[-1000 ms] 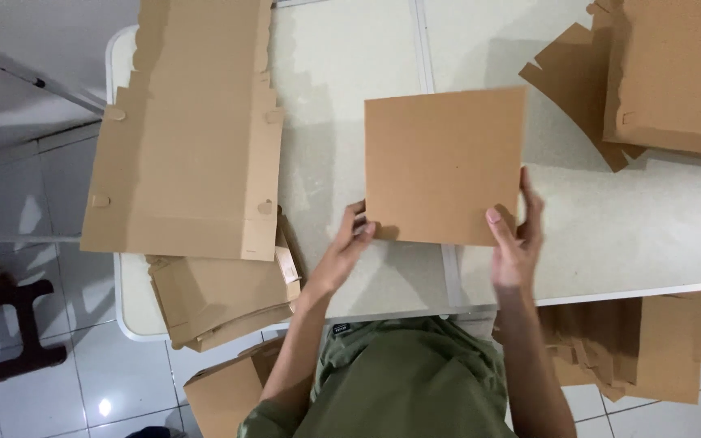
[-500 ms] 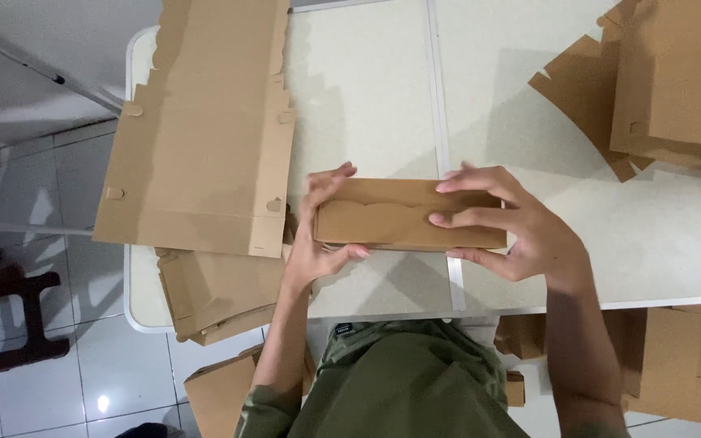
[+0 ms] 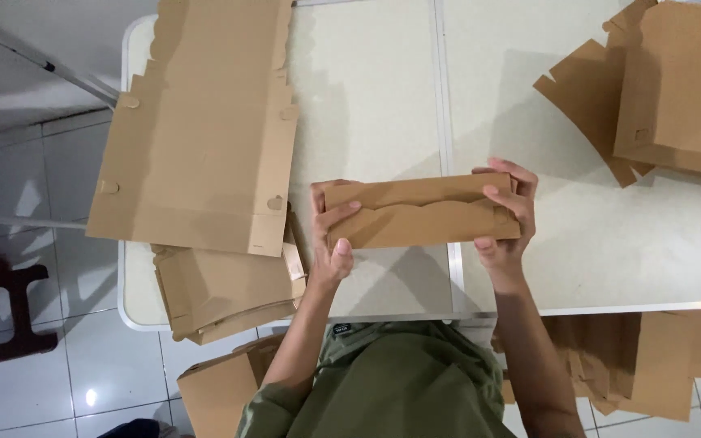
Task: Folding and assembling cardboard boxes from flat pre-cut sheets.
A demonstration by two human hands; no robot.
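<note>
- The left hand point(image 3: 330, 231) grips the left end of a folded cardboard box point(image 3: 419, 212), fingers wrapped over its front face.
- The right hand point(image 3: 506, 215) clasps the right end, fingers curled across the top edge.
- The box is held just above the white table point(image 3: 367, 105), near its front edge.
- Bare table surface lies beyond the box, between the flat cardboard sheet point(image 3: 196, 138) at left and the stacked boxes point(image 3: 675, 89) at right.
- The sheet overhangs the table's left edge; more cardboard pieces point(image 3: 221, 288) droop beneath it.
- The right stack is cut off by the frame; cardboard under the table point(image 3: 642, 357) is partly hidden.
</note>
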